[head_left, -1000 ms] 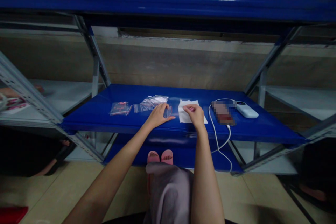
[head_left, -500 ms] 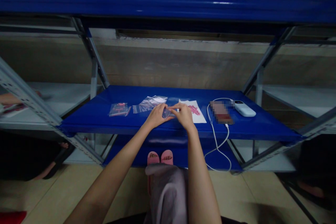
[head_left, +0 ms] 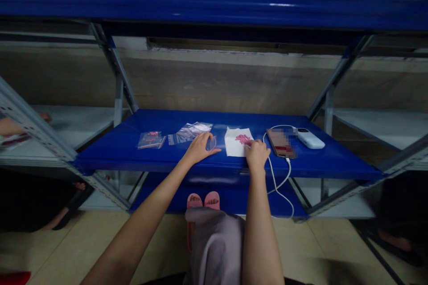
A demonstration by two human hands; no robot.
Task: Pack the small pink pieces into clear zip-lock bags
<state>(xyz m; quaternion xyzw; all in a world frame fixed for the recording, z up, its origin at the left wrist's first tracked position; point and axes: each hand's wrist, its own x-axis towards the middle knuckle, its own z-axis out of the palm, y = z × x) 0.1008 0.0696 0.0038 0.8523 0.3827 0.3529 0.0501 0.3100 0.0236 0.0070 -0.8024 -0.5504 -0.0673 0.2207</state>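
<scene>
Near the front edge of the blue shelf, my left hand [head_left: 200, 147] is curved around a small clear plastic bag [head_left: 211, 143] and holds it. My right hand [head_left: 257, 155] is at the right side of a white paper sheet [head_left: 233, 143], fingertips drawn together at the edge of a pile of small pink pieces [head_left: 243, 138]. Whether a piece is between those fingers is hidden. Several flat clear zip bags [head_left: 190, 132] lie just behind my left hand. Farther left rests a small stack of bags with pink pieces inside [head_left: 151, 139].
A phone [head_left: 279, 142] with a white cable [head_left: 274, 180] lies right of the paper, beside a pale power bank [head_left: 310, 138]. Metal posts [head_left: 117, 64] flank the blue shelf [head_left: 110, 149]. Another person's arm [head_left: 20, 125] shows over the shelf at far left.
My right hand has left the clear bag and moved right to the pink pieces on the paper. My left hand has stayed in place with the bag.
</scene>
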